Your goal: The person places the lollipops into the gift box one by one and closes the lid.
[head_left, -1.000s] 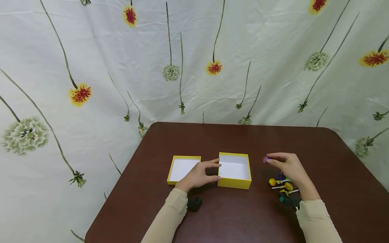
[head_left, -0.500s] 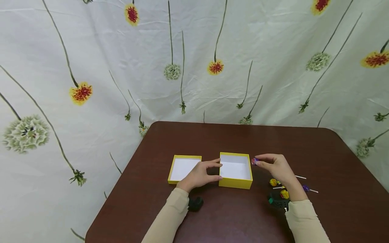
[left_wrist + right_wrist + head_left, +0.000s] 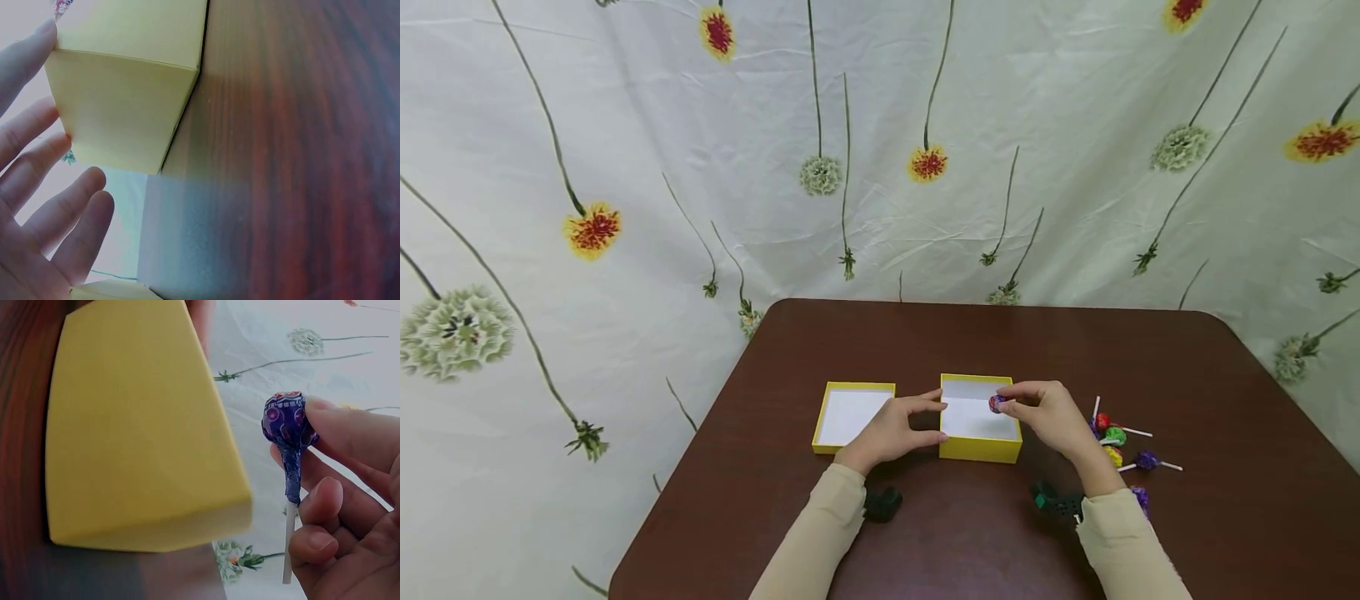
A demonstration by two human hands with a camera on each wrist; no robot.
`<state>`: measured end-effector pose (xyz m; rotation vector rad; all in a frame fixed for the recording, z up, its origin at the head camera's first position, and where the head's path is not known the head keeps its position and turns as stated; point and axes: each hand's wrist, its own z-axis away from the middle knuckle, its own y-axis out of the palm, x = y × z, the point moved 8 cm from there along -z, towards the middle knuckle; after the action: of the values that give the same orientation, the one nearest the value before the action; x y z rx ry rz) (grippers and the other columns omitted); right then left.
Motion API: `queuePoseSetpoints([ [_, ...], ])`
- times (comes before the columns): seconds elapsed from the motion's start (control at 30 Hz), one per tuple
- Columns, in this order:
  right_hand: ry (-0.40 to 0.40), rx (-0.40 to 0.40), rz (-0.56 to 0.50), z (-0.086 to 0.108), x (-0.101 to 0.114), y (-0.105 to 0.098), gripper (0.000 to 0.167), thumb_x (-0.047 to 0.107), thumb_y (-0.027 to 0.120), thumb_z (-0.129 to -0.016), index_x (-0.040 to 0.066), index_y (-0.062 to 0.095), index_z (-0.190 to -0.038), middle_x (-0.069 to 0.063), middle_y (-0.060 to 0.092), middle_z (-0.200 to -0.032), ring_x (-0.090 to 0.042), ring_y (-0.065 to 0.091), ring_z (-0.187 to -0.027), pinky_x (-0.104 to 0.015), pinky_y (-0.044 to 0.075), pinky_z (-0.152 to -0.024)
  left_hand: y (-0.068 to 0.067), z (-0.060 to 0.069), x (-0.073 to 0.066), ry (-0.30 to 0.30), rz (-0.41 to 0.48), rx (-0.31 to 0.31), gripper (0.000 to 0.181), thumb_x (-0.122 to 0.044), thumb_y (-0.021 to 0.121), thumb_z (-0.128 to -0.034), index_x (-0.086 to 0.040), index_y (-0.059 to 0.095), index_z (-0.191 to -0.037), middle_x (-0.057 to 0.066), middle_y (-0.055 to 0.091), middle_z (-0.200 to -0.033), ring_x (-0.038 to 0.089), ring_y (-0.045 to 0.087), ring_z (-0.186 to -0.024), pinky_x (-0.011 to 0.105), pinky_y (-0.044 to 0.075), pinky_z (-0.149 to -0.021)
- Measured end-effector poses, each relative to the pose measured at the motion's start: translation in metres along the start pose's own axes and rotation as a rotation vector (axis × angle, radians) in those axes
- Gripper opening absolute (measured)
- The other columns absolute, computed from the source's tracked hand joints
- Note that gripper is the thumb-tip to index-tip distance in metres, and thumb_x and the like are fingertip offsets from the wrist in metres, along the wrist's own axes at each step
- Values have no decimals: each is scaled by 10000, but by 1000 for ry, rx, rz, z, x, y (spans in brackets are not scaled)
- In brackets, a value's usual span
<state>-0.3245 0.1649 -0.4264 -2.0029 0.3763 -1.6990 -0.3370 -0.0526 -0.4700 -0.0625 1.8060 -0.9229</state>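
Observation:
My right hand [image 3: 1051,417] pinches a purple-wrapped lollipop [image 3: 289,422] by its candy head between thumb and fingers; its white stick points down in the right wrist view. The hand holds it over the open yellow box [image 3: 979,450], whose white inside faces up. Against the box's left side rests my left hand [image 3: 886,430]. In the left wrist view its thumb and two fingertips touch the rim of the yellow box [image 3: 125,106], while the other fingers are extended and apart from it.
Left of the box lies a shallow yellow lid [image 3: 853,417], white side up, partly behind the left hand. Several wrapped lollipops lie loose to the right, among them a green one [image 3: 1116,435] and a purple one [image 3: 1147,460]. A flowered curtain [image 3: 880,150] hangs behind the brown table [image 3: 850,333].
My right hand has carried the purple lollipop leftward from above the loose lollipops to over the box, uncovering more of them. The left hand has stayed at the box's side.

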Motion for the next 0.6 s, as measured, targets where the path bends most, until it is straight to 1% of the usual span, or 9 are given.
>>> queuePoseSetpoints([
  [0.1, -14, 11, -17, -2, 1, 5, 227, 113, 722, -921, -7, 752, -1111, -162, 745, -1029, -259, 675, -867, -218, 556, -701, -1, -2, 0, 2, -8, 0, 522, -325, 777, -880, -154, 644, -1355, -56, 455, -1555, 206, 443, -1438, 434, 409, -1159],
  [0.23, -56, 48, -46, -5, 7, 15, 214, 98, 719, -919, -14, 755, -1098, -163, 757, -1008, -305, 694, -863, -259, 573, -702, -1, -2, 2, 3, -12, -12, 529, -345, 775, -880, -142, 647, -1352, -53, 462, -1550, 208, 461, -1425, 434, 421, -1149],
  [0.3, -74, 63, -56, -6, 10, 19, 211, 96, 720, -917, -14, 756, -1094, -160, 759, -998, -299, 688, -850, -296, 583, -702, -1, -2, 3, 6, -13, -17, 530, -344, 776, -879, -133, 650, -1348, -47, 468, -1546, 208, 470, -1417, 432, 426, -1145],
  [0.47, -84, 82, -45, -9, 15, 30, 204, 117, 734, -911, 15, 769, -1084, -130, 761, -989, -213, 645, -822, -338, 587, -701, -1, -2, 2, 6, -11, -13, 533, -337, 778, -880, -118, 650, -1348, -29, 472, -1543, 219, 474, -1414, 436, 423, -1147],
  [0.6, -87, 102, -49, -12, 15, 38, 199, 124, 732, -913, 24, 772, -1081, -123, 766, -1006, -184, 659, -835, -298, 582, -713, -1, -2, 1, 0, -20, -4, 537, -343, 772, -883, -124, 644, -1356, -32, 465, -1546, 222, 474, -1413, 433, 428, -1142],
])
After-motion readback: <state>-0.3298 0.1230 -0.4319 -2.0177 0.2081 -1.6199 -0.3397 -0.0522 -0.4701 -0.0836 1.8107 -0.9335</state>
